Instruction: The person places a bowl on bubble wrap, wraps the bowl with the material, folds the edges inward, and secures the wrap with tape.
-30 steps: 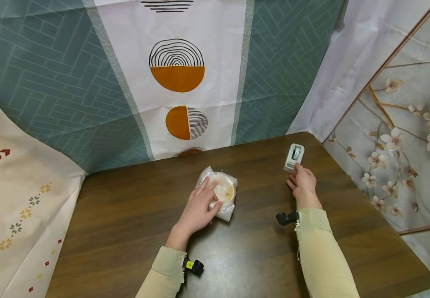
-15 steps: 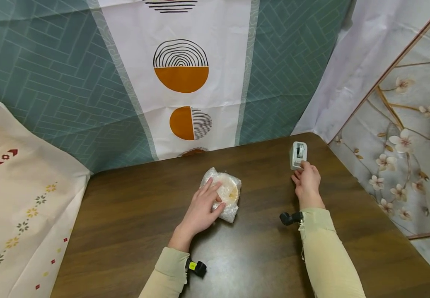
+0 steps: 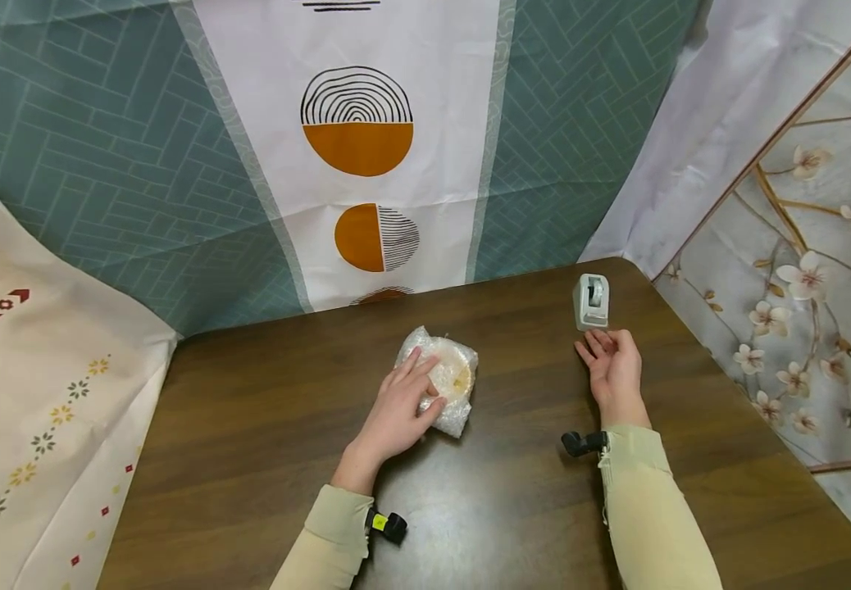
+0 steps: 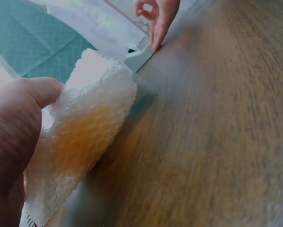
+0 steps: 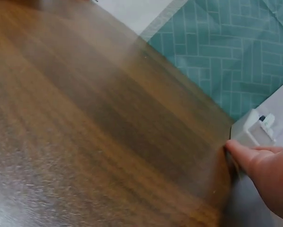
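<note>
A round, whitish item with a yellow patch lies wrapped in bubble wrap (image 3: 458, 365) on the table. My left hand (image 3: 394, 414) rests on it, fingers spread over the top and thumb at the near side. In the left wrist view the thumb touches the edge of the wrap, and an orange patch shows through the bubbles. Toward the far right corner stands a pale grey tape dispenser (image 3: 592, 301) holding a small roll. Close in front of it is my right hand (image 3: 615, 373), palm partly turned up, fingers loosely bent, fingertips right at the dispenser's near end.
The brown wooden table (image 3: 263, 426) has rounded corners. A patterned green and white cloth (image 3: 433, 164) hangs behind its far edge. Cream fabric (image 3: 79, 393) drapes on the left, and a floral panel (image 3: 802, 328) stands on the right.
The right hand has drawn back slightly from the dispenser, its palm turning upward. The dispenser now stands a little farther off and straighter. The left hand has stayed on the wrapped item.
</note>
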### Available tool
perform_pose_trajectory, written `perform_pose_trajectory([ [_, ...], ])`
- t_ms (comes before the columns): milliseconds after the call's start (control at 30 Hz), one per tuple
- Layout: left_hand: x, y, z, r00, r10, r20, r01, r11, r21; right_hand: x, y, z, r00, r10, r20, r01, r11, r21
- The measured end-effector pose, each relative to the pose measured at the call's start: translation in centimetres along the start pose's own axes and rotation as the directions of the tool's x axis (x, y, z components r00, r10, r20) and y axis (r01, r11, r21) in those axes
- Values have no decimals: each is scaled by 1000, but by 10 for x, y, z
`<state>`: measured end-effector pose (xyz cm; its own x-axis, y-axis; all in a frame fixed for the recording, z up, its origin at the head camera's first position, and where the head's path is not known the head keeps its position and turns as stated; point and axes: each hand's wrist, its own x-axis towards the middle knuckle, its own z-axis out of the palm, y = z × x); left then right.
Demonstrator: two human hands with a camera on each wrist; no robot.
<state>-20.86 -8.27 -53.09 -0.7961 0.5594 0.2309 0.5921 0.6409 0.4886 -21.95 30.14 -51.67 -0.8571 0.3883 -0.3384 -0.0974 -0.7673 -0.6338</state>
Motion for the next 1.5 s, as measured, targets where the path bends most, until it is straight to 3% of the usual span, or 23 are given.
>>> perform_pose_trajectory([
  [133, 0, 1, 0, 1000, -4, 11, 4, 1000, -5, -2, 2, -2, 998, -13, -58, 14, 1000, 26],
  [233, 0, 2, 0, 1000, -7, 12, 7, 1000, -8, -3, 3, -2, 993, -23, -119, 20, 999, -27],
  [333, 0, 2, 0, 1000, -4, 7, 4, 1000, -10, -4, 5, -4, 984, -34, -177, 9, 990, -141],
  [433, 0, 2, 0, 1000, 3, -5, -4, 1000, -13, -3, 6, -8, 976, -66, -209, -8, 942, -336],
  [500, 0, 2, 0, 1000, 8, -11, -8, 1000, -14, -3, 6, -12, 972, -105, -212, -15, 868, -496],
  [567, 0, 1, 0, 1000, 11, -15, -11, 1000, -13, -3, 5, -15, 969, -138, -204, -24, 771, -637],
  [700, 0, 1, -1, 1000, 16, -16, -16, 1000, -12, -1, -1, -21, 967, -186, -172, -54, 512, -857],
  [767, 0, 1, -1, 1000, 17, -18, -18, 1000, -13, 0, -5, -23, 968, -202, -147, -64, 370, -927],
  [833, -1, 1, -1, 1000, 14, -13, -15, 1000, -20, 2, -8, -24, 969, -213, -128, -71, 257, -964],
  [900, -1, 2, -1, 1000, 12, -6, -12, 1000, -22, 2, -9, -24, 967, -225, -119, -76, 193, -978],
  [933, -1, 2, -1, 1000, 11, -3, -11, 1000, -22, 2, -9, -25, 965, -233, -122, -80, 179, -981],
  [1033, -2, 2, -1, 1000, 14, -1, -14, 1000, -21, 2, -8, -27, 955, -263, -140, -93, 184, -979],
  [1167, -2, 4, 0, 1000, 15, 3, -15, 999, -29, 0, -6, -32, 946, -289, -146, -77, 239, -968],
  [1233, -2, 4, 1, 1000, 13, 6, -13, 1000, -28, -1, -6, -34, 952, -270, -146, -57, 312, -948],
  [1333, -1, 4, 1, 1000, 11, 4, -10, 1000, -21, 1, -9, -34, 962, -218, -167, -46, 474, -880],
  [1400, 0, 2, 1, 1000, 9, 4, -9, 1000, -12, 3, -11, -33, 961, -184, -204, -67, 563, -824],
  [1467, 0, 1, 1, 1000, 6, 3, -6, 1000, -11, 6, -13, -29, 955, -164, -246, -94, 621, -778],
  [1500, -1, 0, 0, 1000, 2, 1, -2, 1000, -12, 8, -14, -27, 951, -158, -265, -109, 631, -768],
])
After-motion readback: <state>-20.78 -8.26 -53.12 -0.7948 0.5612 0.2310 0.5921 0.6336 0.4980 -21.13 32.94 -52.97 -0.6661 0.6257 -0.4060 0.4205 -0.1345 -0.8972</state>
